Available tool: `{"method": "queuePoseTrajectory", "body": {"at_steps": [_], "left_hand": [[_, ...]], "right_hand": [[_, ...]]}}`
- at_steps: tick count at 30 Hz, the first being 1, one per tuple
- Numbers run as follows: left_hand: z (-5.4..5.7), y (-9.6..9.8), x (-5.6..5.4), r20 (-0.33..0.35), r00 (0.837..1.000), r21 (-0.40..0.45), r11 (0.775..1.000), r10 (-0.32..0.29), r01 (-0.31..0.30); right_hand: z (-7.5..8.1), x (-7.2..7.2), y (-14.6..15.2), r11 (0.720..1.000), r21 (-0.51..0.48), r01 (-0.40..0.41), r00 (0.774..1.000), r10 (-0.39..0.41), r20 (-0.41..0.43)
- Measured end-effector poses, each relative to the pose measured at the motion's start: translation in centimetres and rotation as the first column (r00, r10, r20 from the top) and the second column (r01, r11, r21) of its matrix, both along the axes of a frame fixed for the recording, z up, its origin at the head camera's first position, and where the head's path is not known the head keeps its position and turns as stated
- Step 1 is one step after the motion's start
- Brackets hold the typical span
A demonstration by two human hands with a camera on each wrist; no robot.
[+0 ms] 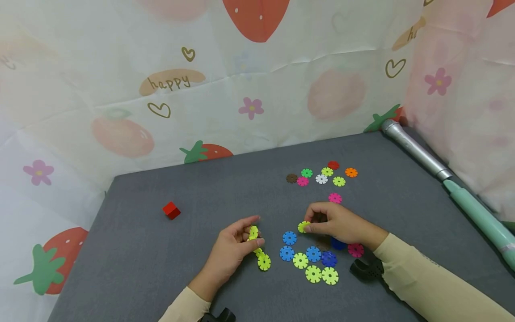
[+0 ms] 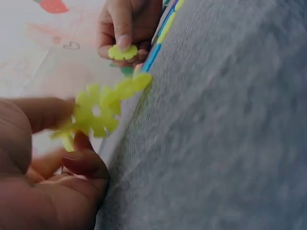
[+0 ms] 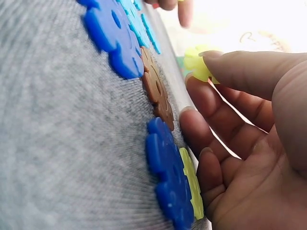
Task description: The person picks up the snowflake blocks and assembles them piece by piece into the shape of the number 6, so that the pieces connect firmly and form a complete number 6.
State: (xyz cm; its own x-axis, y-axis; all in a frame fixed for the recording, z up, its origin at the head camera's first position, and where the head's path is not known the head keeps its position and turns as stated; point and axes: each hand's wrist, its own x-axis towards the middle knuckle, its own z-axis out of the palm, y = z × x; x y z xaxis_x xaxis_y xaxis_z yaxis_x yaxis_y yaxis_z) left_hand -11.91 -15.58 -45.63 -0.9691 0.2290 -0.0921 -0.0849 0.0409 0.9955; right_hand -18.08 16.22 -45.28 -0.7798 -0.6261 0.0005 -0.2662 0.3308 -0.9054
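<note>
Several yellow notched plastic discs, linked into a chain point(image 1: 263, 262), are pinched between the thumb and fingers of my left hand point(image 1: 229, 246). The left wrist view shows the linked discs point(image 2: 96, 111) slotted together at angles. My right hand point(image 1: 342, 223) pinches a single yellow disc point(image 1: 303, 227) by its edge, a short way right of the chain and apart from it. Between and below the hands lie loose blue discs point(image 1: 287, 253) and yellow discs point(image 1: 313, 274). Under the right hand, a brown disc point(image 3: 157, 88) and a dark blue disc point(image 3: 170, 175) lie on the cloth.
Farther back on the grey table point(image 1: 137, 259) are scattered discs, among them an orange disc point(image 1: 351, 172) and a white disc point(image 1: 321, 179). A red cube point(image 1: 171, 210) sits to the left. Along the right edge lies a silver and mint-green microphone-like object point(image 1: 418, 152).
</note>
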Motion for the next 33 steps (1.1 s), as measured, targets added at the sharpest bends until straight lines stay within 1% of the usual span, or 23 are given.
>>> {"method": "queuePoseTrajectory", "body": {"at_steps": [2, 4, 6, 8, 12, 18, 20, 22, 26, 29, 31, 33], "left_hand": [[0.1, 0.2, 0.0, -0.012, 1.0, -0.002, 1.0, 0.021, -0.021], [0.0, 0.3, 0.0, -0.015, 0.999, 0.016, 0.999, 0.049, -0.049], [0.0, 0.3, 0.1, -0.025, 0.998, 0.025, 0.998, 0.064, -0.063], [0.0, 0.3, 0.1, -0.032, 0.998, 0.031, 0.998, 0.053, -0.052], [0.1, 0.4, 0.3, -0.049, 0.999, 0.041, 0.999, 0.007, -0.005], [0.2, 0.7, 0.6, -0.125, 0.991, 0.039, 0.998, 0.045, -0.04], [0.2, 0.8, 0.6, -0.155, 0.987, 0.043, 0.998, 0.046, -0.04], [0.2, 0.9, 0.7, -0.171, 0.985, 0.051, 0.998, 0.038, -0.03], [0.3, 0.9, 0.8, -0.171, 0.985, 0.061, 0.998, 0.013, -0.002], [0.5, 0.9, 0.8, -0.145, 0.989, 0.082, 0.996, -0.007, 0.019], [0.6, 0.9, 0.9, -0.126, 0.992, 0.09, 0.996, -0.007, 0.018], [0.6, 0.9, 0.8, -0.122, 0.992, 0.083, 0.997, 0.001, 0.009]], "right_hand": [[0.0, 0.0, 0.0, 1.0, -0.002, 0.0, 1.0, 0.0, 0.003], [0.0, 0.0, 0.0, 1.0, -0.008, 0.001, 1.0, -0.001, 0.005], [-0.1, 0.0, 0.0, 1.0, -0.018, 0.003, 1.0, -0.003, 0.004], [-0.1, 0.0, -0.1, 1.0, -0.029, 0.012, 1.0, -0.012, 0.004], [0.1, 0.2, -0.5, 0.998, -0.065, 0.022, 1.0, -0.022, -0.009], [0.9, 0.8, -1.3, 0.993, -0.111, 0.05, 0.997, -0.056, -0.053], [1.2, 1.0, -1.5, 0.99, -0.125, 0.061, 0.996, -0.068, -0.051], [1.5, 1.2, -1.7, 0.988, -0.133, 0.075, 0.996, -0.08, -0.03], [1.8, 1.4, -2.1, 0.985, -0.148, 0.094, 0.995, -0.096, -0.009], [2.0, 1.4, -2.6, 0.982, -0.168, 0.088, 0.996, -0.09, -0.006], [2.1, 1.4, -2.9, 0.98, -0.185, 0.077, 0.997, -0.079, -0.002], [2.2, 1.4, -3.3, 0.977, -0.202, 0.067, 0.998, -0.068, 0.004]]}}
